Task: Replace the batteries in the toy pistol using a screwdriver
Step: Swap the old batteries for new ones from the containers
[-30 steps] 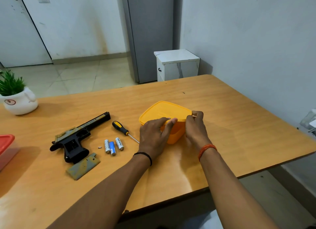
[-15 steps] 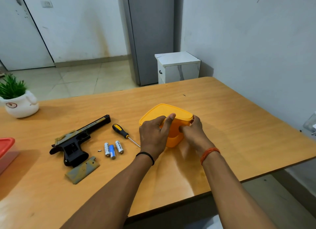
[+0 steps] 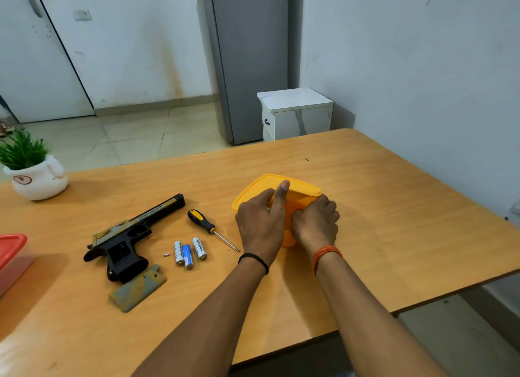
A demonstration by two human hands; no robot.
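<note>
bench: wooden, plenty of bare room to the right of the box and along the near edge
box: orange tub with lid, mid-bench, both hands on it – guessing fresh batteries are inside
left hand: fingers curled on the lid's near edge, thumb pressing on top
right hand: curled round the box side, steadying it
pistol: flat on its side left of the box, grip open – cover lies just beside it
screwdriver: between pistol and box
batteries: three, side by side, with a tiny screw just to their left
</note>
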